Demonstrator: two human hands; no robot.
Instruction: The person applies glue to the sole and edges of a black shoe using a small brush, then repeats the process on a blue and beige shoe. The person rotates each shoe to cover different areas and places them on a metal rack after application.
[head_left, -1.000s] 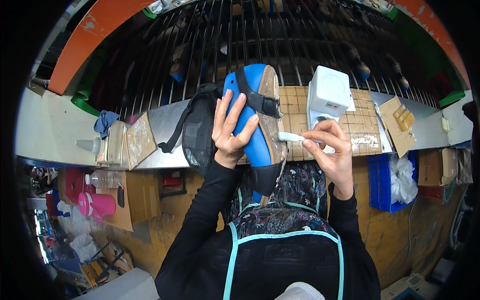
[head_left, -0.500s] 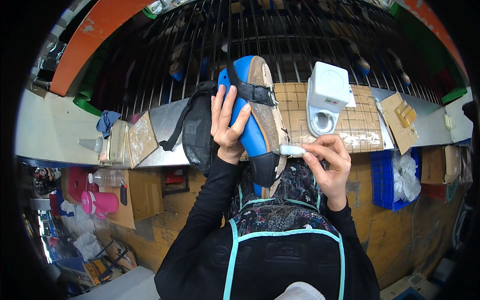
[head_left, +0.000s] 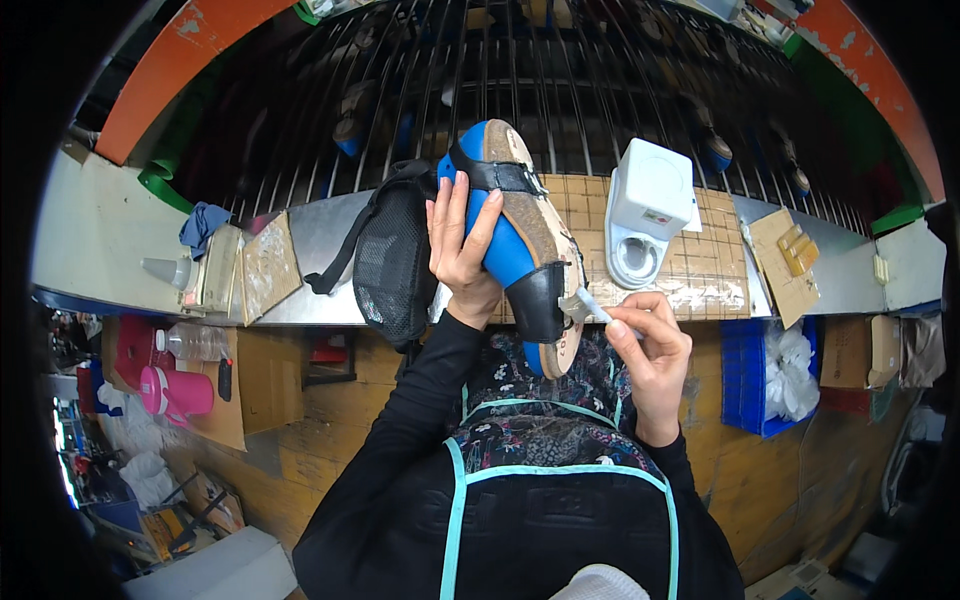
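Observation:
A sandal with black straps [head_left: 532, 228] on a blue shoe last [head_left: 510, 262] is held tilted, its underside edge facing right. My left hand [head_left: 466, 252] grips the last from the left, fingers wrapped over its side. My right hand [head_left: 652, 350] pinches a small white brush [head_left: 592, 304]; its tip touches the sole edge by the lower black strap [head_left: 537, 303]. To the right stands a white dispenser [head_left: 650, 190] with a round cup [head_left: 634, 258] at its front.
A tape-covered cardboard sheet [head_left: 710, 245] lies under the dispenser. A black mesh bag [head_left: 392, 265] rests left of the sandal. Metal bars [head_left: 560, 130] run behind the bench. Cardboard with yellowish blocks [head_left: 783, 262] lies at right. Below hangs a blue crate [head_left: 745, 375] holding plastic bags.
The brush has turned from nearly level to slanting and moved down along the sole edge. The sandal sits slightly lower and further right, with more of its underside turned into view.

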